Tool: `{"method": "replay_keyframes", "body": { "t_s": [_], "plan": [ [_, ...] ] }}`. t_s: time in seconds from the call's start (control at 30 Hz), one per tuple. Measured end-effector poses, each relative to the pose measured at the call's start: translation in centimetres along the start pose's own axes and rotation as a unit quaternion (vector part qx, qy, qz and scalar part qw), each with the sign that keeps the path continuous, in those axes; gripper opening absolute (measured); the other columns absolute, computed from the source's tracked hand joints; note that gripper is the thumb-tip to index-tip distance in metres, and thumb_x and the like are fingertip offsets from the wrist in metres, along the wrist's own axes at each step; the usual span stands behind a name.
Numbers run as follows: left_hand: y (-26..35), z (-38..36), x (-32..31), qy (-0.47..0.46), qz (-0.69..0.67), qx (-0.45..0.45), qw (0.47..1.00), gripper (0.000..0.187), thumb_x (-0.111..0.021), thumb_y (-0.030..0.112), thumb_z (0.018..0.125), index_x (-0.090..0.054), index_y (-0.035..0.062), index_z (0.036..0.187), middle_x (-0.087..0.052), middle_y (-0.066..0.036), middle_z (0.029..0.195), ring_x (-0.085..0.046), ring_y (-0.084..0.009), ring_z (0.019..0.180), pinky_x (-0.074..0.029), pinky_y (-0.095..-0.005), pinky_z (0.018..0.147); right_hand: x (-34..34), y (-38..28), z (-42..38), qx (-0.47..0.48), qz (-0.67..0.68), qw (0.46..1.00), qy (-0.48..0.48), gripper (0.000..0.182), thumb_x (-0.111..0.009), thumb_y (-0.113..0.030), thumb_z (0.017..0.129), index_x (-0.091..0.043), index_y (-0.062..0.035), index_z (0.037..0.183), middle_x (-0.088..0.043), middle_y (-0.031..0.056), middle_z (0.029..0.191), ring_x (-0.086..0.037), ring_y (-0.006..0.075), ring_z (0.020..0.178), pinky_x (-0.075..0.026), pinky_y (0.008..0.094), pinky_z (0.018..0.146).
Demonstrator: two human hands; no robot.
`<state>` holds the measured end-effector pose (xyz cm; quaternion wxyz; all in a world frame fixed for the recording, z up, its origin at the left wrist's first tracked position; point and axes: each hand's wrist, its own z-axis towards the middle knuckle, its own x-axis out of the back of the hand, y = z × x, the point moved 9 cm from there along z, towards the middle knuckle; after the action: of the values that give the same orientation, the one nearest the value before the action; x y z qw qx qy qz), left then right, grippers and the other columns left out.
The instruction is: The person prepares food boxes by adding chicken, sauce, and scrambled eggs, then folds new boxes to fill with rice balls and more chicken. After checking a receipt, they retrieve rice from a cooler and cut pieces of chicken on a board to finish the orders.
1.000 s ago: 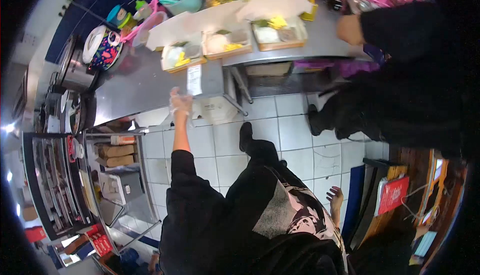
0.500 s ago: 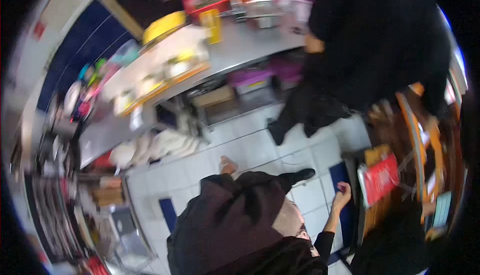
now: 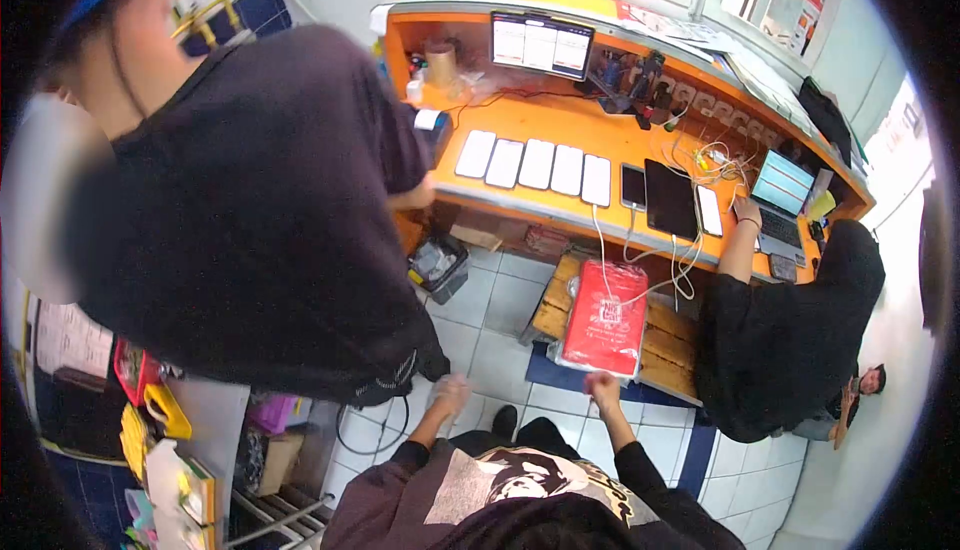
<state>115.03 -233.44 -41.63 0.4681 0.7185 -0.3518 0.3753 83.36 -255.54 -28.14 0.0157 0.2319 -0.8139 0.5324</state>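
"Packet [image 3: 605, 320], red and wrapped in clear plastic: where is it?"

"Just beyond the right hand [image 3: 603, 390]'s fingers, on the low wooden worktop [image 3: 668, 362]. Those fingers look curled near its closest edge; blur hides whether they touch it or grip anything."

"And the left hand [image 3: 452, 395]?"

"Apart from the packet, over the floor [image 3: 480, 335]. Its fingers are blurred too, so I can't tell whether they're released or clenched."

"What could go wrong?"

"White cords [image 3: 603, 250] hang across the packet. Moving it could snag them and drag a phone off the orange worktop [image 3: 480, 195], farther beyond the right fingers. Slick plastic might slip as well."

"Count everything?"

"One packet. Beyond the fingers, six bright-screened phones [image 3: 537, 164], one dark phone [image 3: 633, 187] beside one tablet [image 3: 670, 197], one laptop [image 3: 783, 185], one monitor [image 3: 541, 45]."

"People?"

"Three others: one large beside the left fingers [image 3: 250, 220], one right of the right fingers [image 3: 790, 340], one small, farther right [image 3: 872, 380]."
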Motion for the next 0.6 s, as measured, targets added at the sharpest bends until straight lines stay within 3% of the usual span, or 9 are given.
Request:
{"method": "replay_keyframes", "body": {
  "t_s": [0.03, 0.07, 0.13, 0.17, 0.27, 0.37, 0.47, 0.57, 0.6],
  "plan": [
    [4.0, 1.0, 8.1, -0.016, -0.195, 0.142, 0.97, 0.024, -0.054, 0.027, 0.081, -0.055, 0.0073, 0.095, -0.058, -0.017, 0.091, -0.055, -0.0311, 0.087, -0.043, -0.0411, 0.077, -2.0, -3.2, 2.8, -0.011, 0.058, 0.997, -0.044, 0.007, -0.057, -0.015, 0.081, -0.06, -0.0087, 0.084, -0.06, 0.0019, 0.068, -0.055, 0.0108, 0.054, -0.042, 0.0242, 0.042],
    [4.9, 2.1, 9.9, -0.015, -0.19, 0.145, 0.971, 0.024, -0.054, 0.027, 0.081, -0.055, 0.0073, 0.095, -0.058, -0.017, 0.091, -0.055, -0.0311, 0.087, -0.043, -0.0411, 0.077, -4.1, -8.8, 4.5, 0.063, 0.0, 0.996, -0.059, 0.008, -0.057, -0.015, 0.083, -0.06, -0.0081, 0.082, -0.059, 0.0012, 0.067, -0.053, 0.0099, 0.053, -0.043, 0.0243, 0.043],
    [7.3, 5.0, 14.3, 0.106, -0.242, 0.022, 0.964, 0.025, -0.052, 0.035, 0.082, -0.049, 0.0102, 0.085, -0.053, -0.014, 0.069, -0.052, -0.0279, 0.063, -0.042, -0.0438, 0.061, -8.5, -17.1, 10.3, 0.231, -0.009, 0.967, -0.106, 0.009, -0.053, -0.012, 0.086, -0.059, -0.0056, 0.082, -0.059, 0.0011, 0.071, -0.053, 0.0094, 0.059, -0.044, 0.024, 0.052],
    [7.0, 6.9, 14.1, 0.097, -0.295, 0.055, 0.949, 0.023, -0.052, 0.031, 0.083, -0.045, 0.0102, 0.08, -0.048, -0.011, 0.066, -0.05, -0.0252, 0.061, -0.041, -0.0411, 0.058, -10.4, -21.8, 12.8, 0.189, 0.053, 0.969, -0.152, 0.01, -0.053, -0.013, 0.086, -0.058, -0.0044, 0.083, -0.058, 0.0016, 0.072, -0.053, 0.0092, 0.061, -0.044, 0.0232, 0.055],
    [5.9, 9.8, 17.7, 0.186, -0.31, 0.077, 0.929, 0.02, -0.058, 0.025, 0.082, -0.045, 0.0094, 0.079, -0.048, -0.008, 0.067, -0.049, -0.0227, 0.062, -0.042, -0.0377, 0.058, -16.6, -32.8, 21.6, 0.296, 0.031, 0.924, -0.239, 0.013, -0.053, -0.016, 0.087, -0.057, -0.0046, 0.088, -0.06, 0.0029, 0.075, -0.055, 0.0096, 0.062, -0.044, 0.0228, 0.054],
    [-2.0, 12.8, 12.8, 0.214, -0.423, 0.176, 0.863, 0.024, -0.065, 0.018, 0.078, -0.044, 0.0078, 0.083, -0.049, -0.007, 0.072, -0.05, -0.0205, 0.066, -0.044, -0.0357, 0.061, -23.4, -40.8, 27.9, 0.193, 0.029, 0.946, -0.26, 0.018, -0.052, -0.017, 0.087, -0.053, -0.0048, 0.1, -0.062, 0.0063, 0.08, -0.059, 0.0126, 0.068, -0.045, 0.0246, 0.055],
    [0.6, 15.5, 22.7, 0.313, -0.376, 0.15, 0.859, 0.033, -0.069, 0.013, 0.074, -0.044, 0.0054, 0.094, -0.052, -0.007, 0.081, -0.052, -0.0198, 0.073, -0.045, -0.034, 0.067, -30.9, -46.4, 35.4, 0.29, -0.051, 0.924, -0.242, 0.036, -0.054, -0.024, 0.085, -0.042, -0.0067, 0.114, -0.06, 0.0133, 0.095, -0.057, 0.0183, 0.089, -0.046, 0.0322, 0.068],
    [1.2, 20.0, 32.4, 0.327, -0.296, 0.138, 0.887, 0.043, -0.065, 0.026, 0.075, -0.044, 0.0065, 0.107, -0.053, -0.014, 0.099, -0.054, -0.0267, 0.091, -0.043, -0.0367, 0.078, -36.9, -53.0, 37.2, 0.288, -0.023, 0.937, -0.198, 0.056, -0.057, -0.036, 0.083, -0.032, -0.0068, 0.125, -0.055, 0.0198, 0.108, -0.053, 0.0265, 0.1, -0.042, 0.0377, 0.082],
    [2.4, 21.1, 37.3, 0.313, -0.235, 0.153, 0.908, 0.048, -0.066, 0.028, 0.074, -0.044, 0.0058, 0.111, -0.054, -0.014, 0.1, -0.054, -0.0289, 0.094, -0.043, -0.0389, 0.081, -38.7, -53.8, 38.3, 0.239, -0.113, 0.951, -0.158, 0.066, -0.058, -0.04, 0.081, -0.026, -0.0062, 0.128, -0.053, 0.0216, 0.111, -0.05, 0.0295, 0.105, -0.039, 0.0397, 0.087]
  ]
}}
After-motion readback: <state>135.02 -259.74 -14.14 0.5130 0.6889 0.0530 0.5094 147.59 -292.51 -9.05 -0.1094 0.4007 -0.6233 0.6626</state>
